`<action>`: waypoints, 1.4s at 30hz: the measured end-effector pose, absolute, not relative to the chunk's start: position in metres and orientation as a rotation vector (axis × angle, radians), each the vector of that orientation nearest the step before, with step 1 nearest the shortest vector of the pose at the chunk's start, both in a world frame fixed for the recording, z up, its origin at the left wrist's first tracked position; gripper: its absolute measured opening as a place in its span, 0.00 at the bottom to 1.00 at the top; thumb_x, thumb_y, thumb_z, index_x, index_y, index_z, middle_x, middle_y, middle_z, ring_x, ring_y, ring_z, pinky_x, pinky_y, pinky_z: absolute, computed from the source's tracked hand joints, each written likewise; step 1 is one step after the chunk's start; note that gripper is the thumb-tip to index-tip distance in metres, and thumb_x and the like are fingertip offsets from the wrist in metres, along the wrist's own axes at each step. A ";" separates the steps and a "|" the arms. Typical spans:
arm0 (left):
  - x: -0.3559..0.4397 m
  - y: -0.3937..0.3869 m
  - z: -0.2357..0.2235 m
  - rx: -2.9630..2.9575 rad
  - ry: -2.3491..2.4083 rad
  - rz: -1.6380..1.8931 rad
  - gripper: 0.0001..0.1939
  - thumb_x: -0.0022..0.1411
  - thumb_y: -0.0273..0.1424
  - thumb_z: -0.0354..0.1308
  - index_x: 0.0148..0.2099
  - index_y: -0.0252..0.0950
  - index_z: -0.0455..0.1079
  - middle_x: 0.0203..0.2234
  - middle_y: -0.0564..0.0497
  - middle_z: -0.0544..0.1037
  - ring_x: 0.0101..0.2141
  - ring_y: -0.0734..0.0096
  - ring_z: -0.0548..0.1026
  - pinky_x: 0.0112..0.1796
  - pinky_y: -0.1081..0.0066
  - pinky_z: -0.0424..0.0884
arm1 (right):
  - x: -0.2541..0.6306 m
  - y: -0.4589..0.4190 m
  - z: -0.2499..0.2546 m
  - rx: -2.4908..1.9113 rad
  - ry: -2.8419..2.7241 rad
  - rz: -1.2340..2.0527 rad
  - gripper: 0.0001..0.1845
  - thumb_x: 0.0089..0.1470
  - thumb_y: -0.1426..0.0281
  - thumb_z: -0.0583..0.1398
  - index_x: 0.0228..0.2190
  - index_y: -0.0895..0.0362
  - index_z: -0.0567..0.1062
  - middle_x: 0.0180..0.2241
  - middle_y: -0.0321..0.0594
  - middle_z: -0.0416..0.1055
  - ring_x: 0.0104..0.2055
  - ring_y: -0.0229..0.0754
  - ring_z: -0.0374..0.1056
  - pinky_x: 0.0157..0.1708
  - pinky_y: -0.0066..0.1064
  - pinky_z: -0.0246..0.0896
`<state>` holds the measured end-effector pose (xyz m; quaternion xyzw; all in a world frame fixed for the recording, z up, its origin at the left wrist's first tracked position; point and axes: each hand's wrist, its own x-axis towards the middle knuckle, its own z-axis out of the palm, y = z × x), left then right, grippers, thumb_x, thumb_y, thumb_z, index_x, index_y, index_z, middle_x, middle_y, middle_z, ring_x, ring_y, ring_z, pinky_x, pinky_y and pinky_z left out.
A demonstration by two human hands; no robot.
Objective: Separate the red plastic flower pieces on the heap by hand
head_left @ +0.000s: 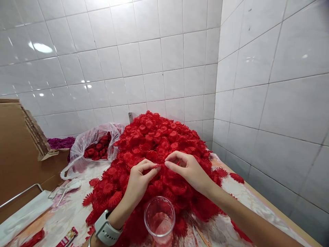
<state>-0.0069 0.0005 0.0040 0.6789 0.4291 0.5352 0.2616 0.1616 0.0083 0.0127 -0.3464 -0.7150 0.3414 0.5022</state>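
A large heap of red fringed artificial flowers (159,133) covers the table in front of me. Over its front part my left hand (141,176), wearing a pale watch (107,228), pinches a small red flower piece (156,166) between thumb and fingertips. Close beside it, my right hand (189,168) is closed in a pinch, thumb and forefinger together at the left hand's fingertips. Whatever the right fingers hold is too small to tell. Below both hands stands a clear plastic cup (159,216) with some see-through stuff at its bottom.
A plastic bag (77,151) of darker red flowers lies left of the heap, with purple flowers (61,142) behind. A cardboard box (20,147) stands far left, near a white sheet (28,212) and a small packet (67,237). Tiled walls close off the back and right.
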 end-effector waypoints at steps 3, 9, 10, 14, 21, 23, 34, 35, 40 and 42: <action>-0.008 0.002 0.005 1.757 1.169 1.436 0.08 0.45 0.33 0.62 0.20 0.35 0.74 0.19 0.54 0.69 0.23 0.74 0.65 0.27 0.74 0.61 | 0.162 0.006 0.014 -0.873 -1.820 0.798 0.09 0.45 0.64 0.61 0.28 0.56 0.71 0.26 0.33 0.67 0.28 0.35 0.60 0.28 0.27 0.56; -0.004 -0.001 0.008 1.652 1.192 1.405 0.12 0.41 0.34 0.64 0.15 0.33 0.67 0.15 0.57 0.65 0.21 0.78 0.61 0.25 0.75 0.58 | 0.160 0.007 0.009 -0.858 -1.961 0.784 0.08 0.45 0.65 0.62 0.25 0.57 0.71 0.23 0.31 0.66 0.25 0.34 0.58 0.25 0.26 0.52; -0.003 -0.002 0.009 1.647 1.188 1.392 0.12 0.42 0.34 0.63 0.15 0.33 0.67 0.16 0.57 0.65 0.21 0.78 0.61 0.25 0.75 0.57 | 0.160 0.008 0.009 -0.850 -1.958 0.793 0.07 0.47 0.66 0.60 0.24 0.57 0.70 0.23 0.31 0.66 0.25 0.33 0.57 0.25 0.26 0.52; -0.003 -0.003 0.010 1.660 1.152 1.396 0.09 0.44 0.34 0.62 0.20 0.34 0.71 0.19 0.55 0.68 0.24 0.76 0.64 0.27 0.75 0.60 | 0.161 0.009 0.009 -0.842 -1.833 0.859 0.06 0.50 0.68 0.57 0.25 0.57 0.67 0.23 0.31 0.64 0.26 0.33 0.58 0.26 0.26 0.52; -0.004 -0.003 0.007 1.738 1.215 1.454 0.07 0.46 0.34 0.62 0.26 0.34 0.72 0.22 0.53 0.72 0.26 0.72 0.68 0.29 0.74 0.63 | 0.161 0.010 0.009 -0.770 -1.811 1.077 0.11 0.52 0.65 0.54 0.23 0.58 0.67 0.22 0.34 0.67 0.26 0.36 0.63 0.30 0.28 0.56; -0.003 -0.004 0.007 1.732 1.255 1.509 0.09 0.46 0.35 0.62 0.28 0.35 0.72 0.22 0.54 0.73 0.26 0.72 0.68 0.29 0.74 0.63 | 0.161 0.011 0.008 -0.802 -1.797 1.023 0.13 0.52 0.64 0.54 0.21 0.58 0.66 0.20 0.34 0.67 0.25 0.35 0.62 0.28 0.28 0.55; -0.001 -0.005 0.005 1.817 1.140 1.326 0.13 0.50 0.35 0.60 0.38 0.37 0.74 0.32 0.50 0.76 0.34 0.66 0.71 0.37 0.70 0.65 | 0.158 0.007 0.009 -0.695 -1.705 1.173 0.19 0.52 0.62 0.54 0.15 0.57 0.59 0.15 0.28 0.54 0.19 0.31 0.48 0.21 0.26 0.43; -0.001 -0.005 0.005 1.790 1.142 1.311 0.12 0.50 0.35 0.59 0.37 0.36 0.74 0.31 0.50 0.76 0.34 0.67 0.71 0.37 0.71 0.65 | 0.158 0.006 0.009 -0.680 -1.707 1.177 0.19 0.52 0.62 0.54 0.15 0.57 0.60 0.15 0.29 0.54 0.19 0.31 0.49 0.22 0.26 0.44; -0.001 -0.007 0.007 1.864 1.073 1.284 0.12 0.54 0.35 0.56 0.23 0.34 0.70 0.21 0.54 0.70 0.26 0.73 0.66 0.31 0.74 0.63 | 0.158 0.004 0.009 -0.718 -1.801 1.119 0.20 0.54 0.60 0.52 0.16 0.57 0.60 0.16 0.29 0.55 0.20 0.32 0.51 0.23 0.26 0.47; -0.001 -0.008 0.007 1.881 1.094 1.287 0.11 0.53 0.35 0.56 0.23 0.34 0.70 0.21 0.54 0.70 0.26 0.73 0.66 0.30 0.75 0.62 | 0.158 0.004 0.008 -0.748 -1.880 1.081 0.20 0.55 0.61 0.51 0.16 0.57 0.61 0.16 0.30 0.56 0.21 0.32 0.52 0.23 0.26 0.48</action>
